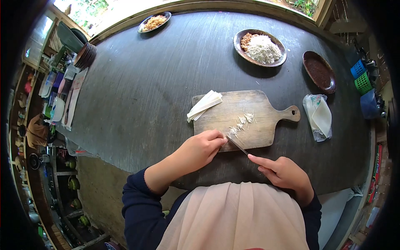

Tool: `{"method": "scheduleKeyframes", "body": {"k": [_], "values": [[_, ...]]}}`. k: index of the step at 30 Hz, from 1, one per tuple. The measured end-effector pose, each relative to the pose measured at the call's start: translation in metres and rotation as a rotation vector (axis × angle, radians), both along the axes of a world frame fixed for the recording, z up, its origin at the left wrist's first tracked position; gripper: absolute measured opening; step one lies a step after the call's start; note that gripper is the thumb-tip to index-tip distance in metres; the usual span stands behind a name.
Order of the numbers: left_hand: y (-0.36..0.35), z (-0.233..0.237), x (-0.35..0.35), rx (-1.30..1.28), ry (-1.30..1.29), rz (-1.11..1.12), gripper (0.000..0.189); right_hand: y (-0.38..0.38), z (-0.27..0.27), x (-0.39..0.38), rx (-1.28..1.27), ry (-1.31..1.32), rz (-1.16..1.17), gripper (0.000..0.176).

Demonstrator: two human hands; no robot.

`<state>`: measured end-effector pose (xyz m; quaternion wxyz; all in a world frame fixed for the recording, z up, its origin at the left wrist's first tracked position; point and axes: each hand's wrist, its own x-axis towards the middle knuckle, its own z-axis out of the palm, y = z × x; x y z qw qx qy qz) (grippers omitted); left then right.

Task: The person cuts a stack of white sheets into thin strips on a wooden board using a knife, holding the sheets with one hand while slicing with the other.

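My right hand is closed round the handle of a knife, with its index finger stretched along the top. The blade slants up to the left across the near edge of a wooden cutting board. Beside the blade tip, my left hand is bent with its fingers together. A bit of white strip shows at its fingertips, mostly hidden by them. Thin white shreds lie in a loose line on the board. A small stack of flat white strips rests across the board's far left corner.
A bowl heaped with white shreds and brown bits stands at the back. Farther left is a plate of brownish food. An oval dark dish and a plastic packet with white sheets lie right. Stacked brown dishes stand left.
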<state>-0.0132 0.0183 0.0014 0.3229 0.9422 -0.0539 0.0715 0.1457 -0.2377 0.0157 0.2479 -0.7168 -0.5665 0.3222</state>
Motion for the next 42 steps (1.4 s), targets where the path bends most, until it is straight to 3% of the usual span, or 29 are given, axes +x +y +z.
{"method": "scheduleKeyframes", "body": {"k": [7, 26, 31, 42], "values": [[-0.003, 0.002, 0.002, -0.033, 0.004, 0.06, 0.025, 0.002, 0.0, 0.0, -0.059, 0.109, -0.01, 0.052], [-0.002, -0.002, 0.003, -0.049, 0.009, 0.054, 0.035, 0.004, 0.003, -0.002, -0.043, 0.088, -0.016, 0.046], [-0.001, -0.008, 0.004, 0.076, 0.004, 0.008, 0.046, 0.004, 0.004, -0.004, -0.027, 0.029, -0.015, 0.046], [-0.001, -0.008, 0.005, 0.099, -0.004, 0.01, 0.045, 0.001, 0.005, -0.003, 0.001, -0.071, 0.016, 0.048]]}}
